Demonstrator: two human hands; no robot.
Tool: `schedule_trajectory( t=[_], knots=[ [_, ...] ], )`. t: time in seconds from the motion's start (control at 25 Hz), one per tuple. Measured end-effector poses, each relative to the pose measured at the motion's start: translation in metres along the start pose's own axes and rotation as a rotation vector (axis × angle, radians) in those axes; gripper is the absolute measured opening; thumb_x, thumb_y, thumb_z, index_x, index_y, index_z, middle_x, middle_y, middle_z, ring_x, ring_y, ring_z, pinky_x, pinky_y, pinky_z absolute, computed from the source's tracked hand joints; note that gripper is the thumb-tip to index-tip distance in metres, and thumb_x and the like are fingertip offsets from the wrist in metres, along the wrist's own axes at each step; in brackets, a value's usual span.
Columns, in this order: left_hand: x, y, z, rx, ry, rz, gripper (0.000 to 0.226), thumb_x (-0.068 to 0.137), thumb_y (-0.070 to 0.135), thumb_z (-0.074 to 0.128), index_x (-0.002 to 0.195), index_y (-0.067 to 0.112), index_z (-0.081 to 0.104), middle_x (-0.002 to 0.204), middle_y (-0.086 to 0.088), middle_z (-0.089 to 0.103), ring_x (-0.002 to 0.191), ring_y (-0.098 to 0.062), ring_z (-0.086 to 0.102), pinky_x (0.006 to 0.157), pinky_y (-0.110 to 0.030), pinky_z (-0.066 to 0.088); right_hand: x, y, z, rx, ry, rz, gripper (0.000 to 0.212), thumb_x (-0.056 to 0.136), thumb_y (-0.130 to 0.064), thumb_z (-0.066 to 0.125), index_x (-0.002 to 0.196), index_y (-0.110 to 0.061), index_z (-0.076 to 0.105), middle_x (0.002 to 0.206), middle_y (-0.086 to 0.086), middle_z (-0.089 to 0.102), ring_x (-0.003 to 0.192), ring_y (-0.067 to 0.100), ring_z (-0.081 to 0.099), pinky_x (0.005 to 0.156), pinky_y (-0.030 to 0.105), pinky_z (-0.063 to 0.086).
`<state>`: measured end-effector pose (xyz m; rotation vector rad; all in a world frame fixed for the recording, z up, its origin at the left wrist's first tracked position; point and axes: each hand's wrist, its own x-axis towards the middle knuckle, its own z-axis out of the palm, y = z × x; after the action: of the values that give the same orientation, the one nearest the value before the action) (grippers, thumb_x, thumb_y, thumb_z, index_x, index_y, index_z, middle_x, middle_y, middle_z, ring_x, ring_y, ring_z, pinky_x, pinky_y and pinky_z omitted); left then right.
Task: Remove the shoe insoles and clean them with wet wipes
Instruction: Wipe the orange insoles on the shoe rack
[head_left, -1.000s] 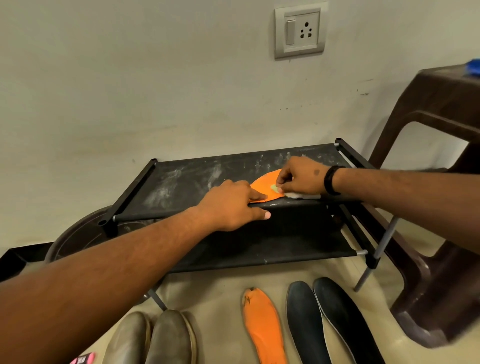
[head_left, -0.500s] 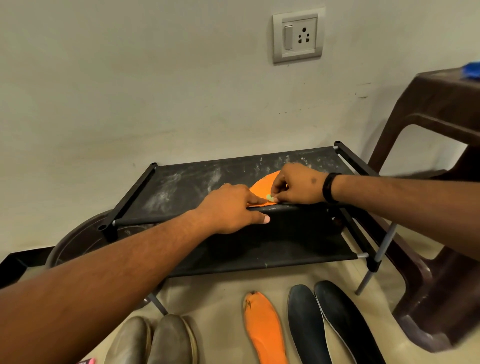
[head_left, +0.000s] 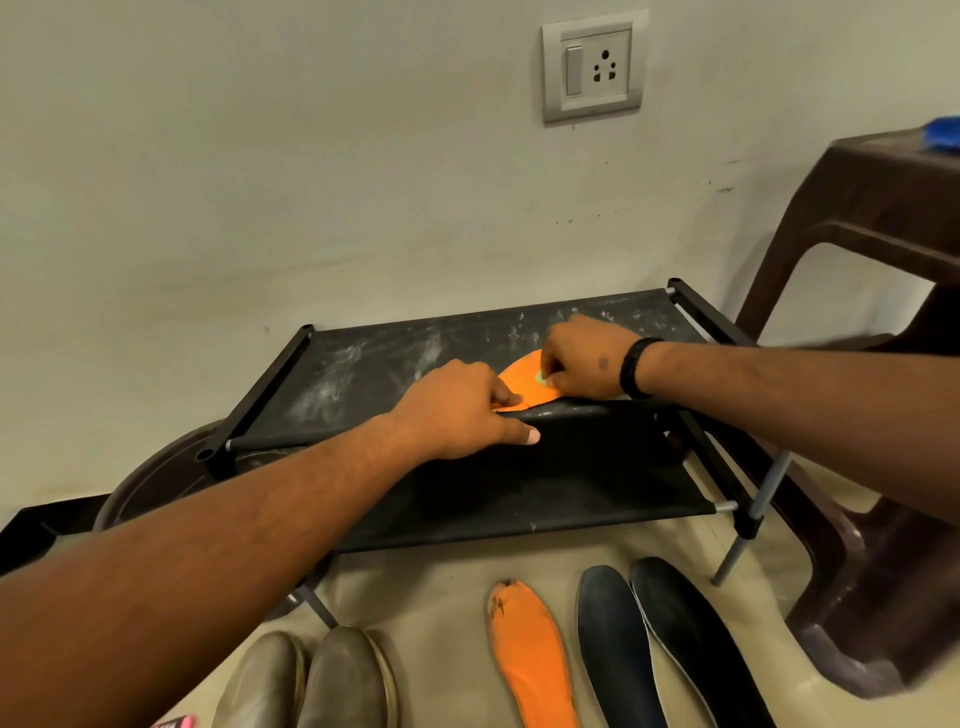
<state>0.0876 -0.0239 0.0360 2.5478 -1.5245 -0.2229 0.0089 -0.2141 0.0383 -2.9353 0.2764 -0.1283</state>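
Head view, item by item.

Shoe rack (head_left: 374, 364): black fabric, two tiers, dusty white smears on the top tier; stands against the wall.

Orange insole (head_left: 522, 384): lies on the top tier of the rack at its front edge, mostly covered by both hands.

Left hand (head_left: 457, 410): fingers curled over the near end of the orange insole, pressing it onto the rack's front bar, thumb stretched along the bar.

Right hand (head_left: 584, 358): fingers curled, pinching a small pale wet wipe (head_left: 543, 378) against the orange insole; a black band on the wrist.

Second orange insole (head_left: 530, 654): flat on the floor in front of the rack, dark marks at its toe.

Two dark insoles (head_left: 649, 644): on the floor just right of the second orange insole, side by side and touching.

Pair of grey-brown shoes (head_left: 306, 680): on the floor at lower left, side by side.

Brown plastic stool (head_left: 883, 218): right of the rack, a blue object at its top edge, too cut off to identify.

Switch and socket plate (head_left: 592, 65): on the wall above the rack.
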Motion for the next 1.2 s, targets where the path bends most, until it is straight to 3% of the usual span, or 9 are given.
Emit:
schedule_trajectory(
  t=[0.12,0.24,0.36,0.52,0.64,0.72,0.88,1.04,1.2],
  knots=[
    [0.000,-0.003,0.002,0.003,0.038,0.000,0.065,0.077,0.071,0.067,0.126,0.029,0.070,0.114,0.001,0.074,0.091,-0.014,0.068,0.082,-0.037,0.057,0.002,-0.003,0.000,0.119,-0.048,-0.013,0.013,0.090,-0.019,0.066,0.095,-0.013,0.076,0.094,-0.002,0.073,0.080,0.010,0.064,0.082,0.030,0.054],
    [0.003,-0.002,0.004,0.009,0.039,-0.008,0.067,0.076,0.071,0.069,0.125,0.026,0.071,0.110,0.001,0.075,0.092,-0.014,0.069,0.081,-0.037,0.058,0.005,-0.001,0.001,0.016,0.011,0.042,0.017,0.089,-0.023,0.064,0.100,-0.015,0.075,0.099,0.002,0.074,0.087,0.017,0.066,0.085,0.037,0.056],
    [0.004,-0.004,0.004,0.022,0.028,-0.005,0.059,0.076,0.071,0.068,0.112,0.025,0.077,0.088,-0.001,0.075,0.068,-0.011,0.063,0.061,-0.028,0.049,0.008,-0.013,0.003,0.083,-0.052,-0.036,0.016,0.089,-0.018,0.064,0.100,-0.014,0.075,0.098,0.001,0.074,0.083,0.012,0.065,0.082,0.030,0.055],
    [0.003,-0.004,0.005,-0.013,0.049,0.007,0.067,0.075,0.070,0.070,0.125,0.025,0.071,0.114,0.000,0.075,0.094,-0.014,0.070,0.083,-0.038,0.058,0.014,-0.009,0.007,-0.001,0.036,0.057,0.018,0.090,-0.019,0.061,0.103,-0.016,0.073,0.104,0.004,0.072,0.090,0.019,0.065,0.084,0.036,0.056],
    [0.003,-0.006,0.005,0.000,0.055,0.005,0.063,0.074,0.071,0.070,0.118,0.025,0.075,0.103,-0.002,0.077,0.084,-0.016,0.070,0.080,-0.041,0.059,0.016,-0.012,0.009,0.100,-0.029,0.015,0.016,0.090,-0.017,0.064,0.101,-0.013,0.074,0.100,0.003,0.073,0.083,0.013,0.064,0.080,0.028,0.054],
    [0.003,-0.005,0.006,-0.009,0.069,0.002,0.063,0.072,0.072,0.071,0.109,0.021,0.077,0.102,-0.003,0.077,0.087,-0.017,0.071,0.080,-0.040,0.060,0.017,-0.011,0.006,0.075,-0.004,0.051,0.014,0.090,-0.019,0.064,0.099,-0.015,0.074,0.100,0.003,0.073,0.083,0.015,0.064,0.082,0.032,0.055],
    [0.004,-0.005,0.005,0.013,0.076,-0.008,0.047,0.073,0.069,0.073,0.075,0.023,0.072,0.061,0.002,0.061,0.054,-0.011,0.053,0.054,-0.028,0.041,0.017,-0.024,0.008,0.091,-0.050,-0.007,0.013,0.091,-0.017,0.062,0.095,-0.013,0.074,0.089,-0.003,0.070,0.070,0.007,0.059,0.067,0.022,0.050],
    [0.006,-0.006,0.008,-0.016,0.090,0.006,0.062,0.070,0.074,0.070,0.089,0.016,0.075,0.077,0.012,0.058,0.072,-0.016,0.066,0.069,-0.038,0.058,0.020,-0.020,0.006,-0.002,0.026,0.089,0.015,0.090,-0.017,0.059,0.098,-0.014,0.072,0.098,0.005,0.072,0.084,0.021,0.065,0.078,0.036,0.055],
    [0.005,-0.010,0.011,-0.014,0.134,0.031,0.058,0.071,0.072,0.071,0.083,0.015,0.075,0.067,-0.009,0.065,0.052,-0.016,0.050,0.050,-0.030,0.038,0.018,-0.026,0.008,0.113,-0.043,0.020,0.016,0.091,-0.015,0.063,0.099,-0.011,0.075,0.097,0.003,0.073,0.087,0.018,0.067,0.083,0.033,0.056]
  ],
)
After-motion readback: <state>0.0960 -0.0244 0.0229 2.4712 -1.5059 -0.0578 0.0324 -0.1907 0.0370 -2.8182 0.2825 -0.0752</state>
